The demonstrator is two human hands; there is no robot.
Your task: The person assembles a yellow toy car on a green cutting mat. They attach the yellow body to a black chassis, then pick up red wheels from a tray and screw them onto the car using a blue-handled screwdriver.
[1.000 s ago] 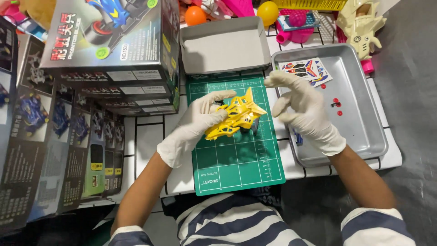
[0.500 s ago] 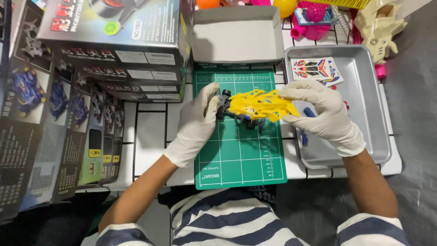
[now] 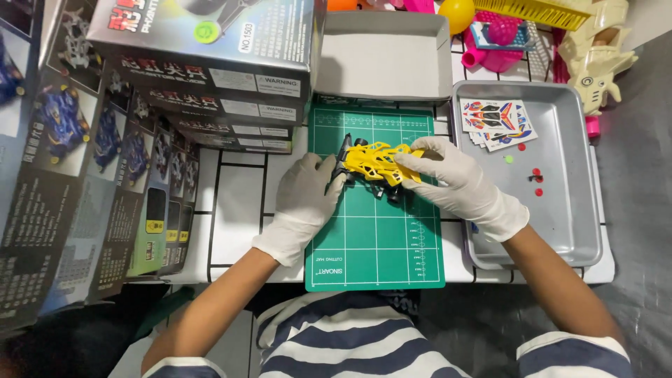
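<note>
The car's (image 3: 374, 162) underside is hidden, and both hands cover its ends, so the wheels barely show. Boxes (image 3: 203, 63) at far left are cut off by the frame. A white tiled table (image 3: 231, 210) carries a green cutting mat (image 3: 378, 238), an open grey box (image 3: 385, 56) beyond it and a metal tray (image 3: 560, 231) at right with a sticker sheet (image 3: 497, 122). The car is a yellow openwork shell on black parts, held over the mat's far half. The gloved left hand (image 3: 301, 206) grips its left end; the right hand (image 3: 458, 185) pinches its right end.
</note>
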